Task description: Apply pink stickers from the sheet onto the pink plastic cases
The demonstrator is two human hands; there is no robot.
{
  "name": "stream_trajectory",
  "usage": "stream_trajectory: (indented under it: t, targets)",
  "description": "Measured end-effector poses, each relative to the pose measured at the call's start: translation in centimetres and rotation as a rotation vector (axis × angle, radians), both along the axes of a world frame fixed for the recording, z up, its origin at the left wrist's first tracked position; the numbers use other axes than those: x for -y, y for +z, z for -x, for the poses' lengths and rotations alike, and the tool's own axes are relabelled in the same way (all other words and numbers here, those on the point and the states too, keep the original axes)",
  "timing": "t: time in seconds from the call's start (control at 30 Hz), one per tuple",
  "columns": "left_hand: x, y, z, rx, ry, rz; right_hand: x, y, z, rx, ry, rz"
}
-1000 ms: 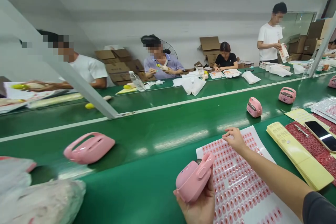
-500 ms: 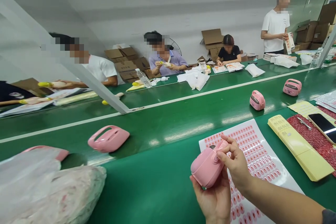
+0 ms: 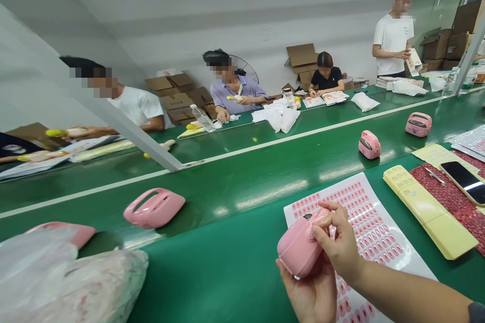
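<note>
A pink plastic device with a loop handle (image 3: pixel 297 250) is held tilted above the sticker sheet. My left hand (image 3: pixel 312 290) cups it from below, fingers wrapped under the body. My right hand (image 3: pixel 339 237) grips the handle end, its thumb pressed beside a small round knob on the side. Whether something small sits under those fingertips is hidden. Beneath both hands lies a white sheet of small pink-and-red oval stickers (image 3: pixel 382 227), several of them covered by my hands and forearm.
More pink devices (image 3: pixel 154 208) stand along the green belt (image 3: pixel 242 166). A plastic bag (image 3: pixel 94 287) fills the near left. At right are banded yellow sticker sheets (image 3: pixel 430 212), a phone (image 3: pixel 464 181) and tweezers (image 3: pixel 435 175) on red wrap. Co-workers sit and stand across the belt.
My view has shifted slightly. Both hands keep hold of the pink device, with the right fingers still at its handle end. A co-worker across the belt has lowered one hand to the table.
</note>
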State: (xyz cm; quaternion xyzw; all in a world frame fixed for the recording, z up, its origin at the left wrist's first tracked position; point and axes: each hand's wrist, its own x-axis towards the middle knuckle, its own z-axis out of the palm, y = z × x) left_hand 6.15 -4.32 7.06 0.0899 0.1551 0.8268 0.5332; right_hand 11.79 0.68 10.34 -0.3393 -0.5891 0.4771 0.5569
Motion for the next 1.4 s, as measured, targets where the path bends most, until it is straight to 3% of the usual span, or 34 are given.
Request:
stream_trajectory:
  t: [0.17,0.23,0.4,0.5,0.67,0.8,0.9,1.0,1.13,1.27,1.4]
  targets:
    - [-0.1,0.2,0.3,-0.044,-0.164,-0.208,-0.7,-0.7,-0.6,0.166,-0.056,-0.341]
    - [-0.1,0.3,0.3,-0.043,-0.165,-0.247,-1.0,-0.8,-0.8,0.184,-0.004,-0.297]
    - [0.1,0.1,0.3,0.013,-0.125,-0.212,-1.2,-1.1,-0.7,0.053,0.234,0.061]
    - [0.5,-0.6,0.9,0.030,-0.110,-0.186,-2.5,-1.5,0.1,0.049,0.289,0.210]
    - [1.0,-2.2,2.6,-0.022,-0.061,-0.231,-8.4,-3.4,2.1,0.479,0.100,0.113]
    - [1.2,-3.9,3.7,-0.054,0.089,-0.197,-11.4,-5.2,3.3,0.540,0.065,0.093]
    - [1.3,-4.8,4.0,-0.091,0.195,-0.018,-11.7,-5.6,3.5,0.528,0.089,0.106]
    - [1.5,-4.5,3.4,-0.244,0.222,0.273,-11.1,-4.6,2.9,0.464,0.158,0.132]
    - [1.8,-2.3,1.4,-0.782,0.425,0.566,-9.0,-1.0,0.3,0.325,0.336,0.175]
    - [2.0,-0.6,-0.3,-1.103,0.507,0.521,-5.6,2.5,-2.8,0.121,0.650,0.271]
    - [2.0,-0.5,-0.6,-1.216,0.454,0.438,-3.7,3.8,-4.5,0.258,0.652,0.199]
